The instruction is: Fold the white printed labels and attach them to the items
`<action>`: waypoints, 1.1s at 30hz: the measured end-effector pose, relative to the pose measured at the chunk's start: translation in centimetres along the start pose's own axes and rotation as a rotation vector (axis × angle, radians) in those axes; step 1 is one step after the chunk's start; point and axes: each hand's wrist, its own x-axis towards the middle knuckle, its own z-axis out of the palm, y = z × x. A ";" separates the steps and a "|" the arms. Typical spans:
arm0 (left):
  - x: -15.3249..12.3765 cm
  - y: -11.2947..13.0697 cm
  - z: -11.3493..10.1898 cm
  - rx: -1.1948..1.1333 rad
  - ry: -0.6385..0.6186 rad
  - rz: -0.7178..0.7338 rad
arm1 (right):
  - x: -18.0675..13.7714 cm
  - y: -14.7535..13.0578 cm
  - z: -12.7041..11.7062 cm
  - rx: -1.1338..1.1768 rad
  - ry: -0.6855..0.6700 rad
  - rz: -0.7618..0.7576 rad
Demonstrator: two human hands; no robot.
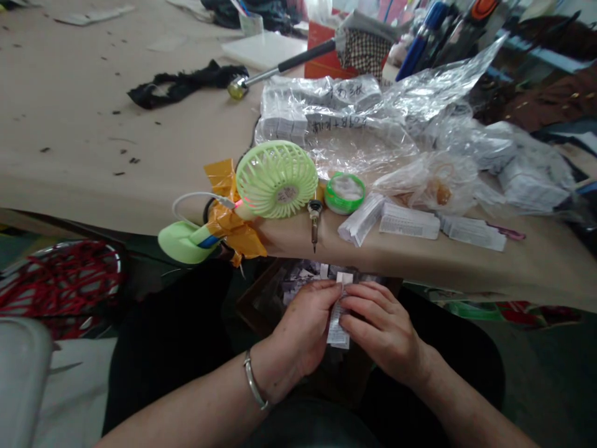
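Head view: cluttered table (93, 124), maybe workshop

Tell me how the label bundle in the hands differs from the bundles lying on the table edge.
The held bundle is pinched between the left hand and right hand below the table; the table bundles lie loose, untouched. The held bundle is single; the table bundles are several. Both are white printed paper.
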 end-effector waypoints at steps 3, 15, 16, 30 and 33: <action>0.1 -0.1 -0.1 0.011 0.014 0.013 | 0.1 -0.1 -0.1 -0.018 -0.022 -0.002; -0.3 -0.4 -0.4 0.040 -0.007 -0.005 | 0.0 -0.2 -0.2 0.025 -0.073 0.018; -0.3 -0.3 -0.4 0.050 0.001 0.001 | 0.0 -0.3 -0.2 0.062 -0.060 0.035; -1.7 0.0 -1.2 0.211 -0.093 -0.117 | 2.0 -0.1 1.2 1.130 0.087 1.198; -1.7 0.3 -1.8 0.173 -0.222 -0.174 | 2.0 -0.4 1.3 1.156 0.106 1.183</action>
